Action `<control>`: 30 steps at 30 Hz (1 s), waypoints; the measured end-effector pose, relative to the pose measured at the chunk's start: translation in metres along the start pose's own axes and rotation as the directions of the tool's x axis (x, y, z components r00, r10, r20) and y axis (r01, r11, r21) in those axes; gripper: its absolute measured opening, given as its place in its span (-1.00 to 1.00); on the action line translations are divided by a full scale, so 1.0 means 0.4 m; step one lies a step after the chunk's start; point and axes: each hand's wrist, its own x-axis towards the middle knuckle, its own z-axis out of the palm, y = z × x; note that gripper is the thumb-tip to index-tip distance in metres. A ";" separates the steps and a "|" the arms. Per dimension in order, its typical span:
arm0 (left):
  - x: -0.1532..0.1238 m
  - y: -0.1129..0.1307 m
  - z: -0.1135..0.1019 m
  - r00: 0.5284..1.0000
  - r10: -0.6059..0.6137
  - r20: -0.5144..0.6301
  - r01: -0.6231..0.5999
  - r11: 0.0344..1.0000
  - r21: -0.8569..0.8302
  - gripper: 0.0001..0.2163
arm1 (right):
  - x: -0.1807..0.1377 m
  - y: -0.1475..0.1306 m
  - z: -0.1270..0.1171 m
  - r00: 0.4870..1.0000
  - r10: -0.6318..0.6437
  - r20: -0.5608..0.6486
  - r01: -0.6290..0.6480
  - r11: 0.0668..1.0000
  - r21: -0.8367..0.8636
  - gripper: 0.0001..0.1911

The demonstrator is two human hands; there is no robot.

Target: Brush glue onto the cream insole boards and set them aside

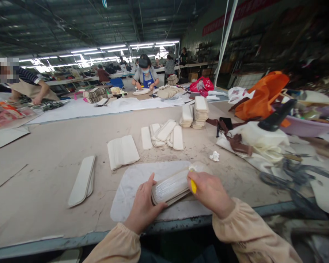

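Note:
My left hand (pixel 145 202) braces the near-left end of a small stack of long, round-cornered white panels (pixel 170 186), thumb along the near edge and fingers at the far side. The top panel has a wet, shiny coat with streaks. In my right fist (pixel 212 191) is a yellow-handled brush (pixel 193 185), its whitish head at the panel's far-right end. Under the stack lies a translucent white sheet (pixel 126 190). To the left, more panels (pixel 82 182) rest overlapped, and a fanned pile of white pieces (pixel 123 151) sits just beyond the sheet.
Loose panels (pixel 163 135) and taller panel stacks (pixel 200 111) stand farther back. A crumpled white scrap (pixel 214 156) lies right of the sheet. At right are a white container with a black top (pixel 265 135), an orange bag (pixel 263 95) and a lilac basin (pixel 309 126). Co-workers (pixel 146 78) work beyond.

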 end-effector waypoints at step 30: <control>-0.002 -0.007 -0.004 0.999 0.025 0.029 -0.025 1.000 -0.001 -0.09 | 0.016 0.100 -0.024 0.813 0.554 -0.177 -0.133 0.473 0.871 -0.75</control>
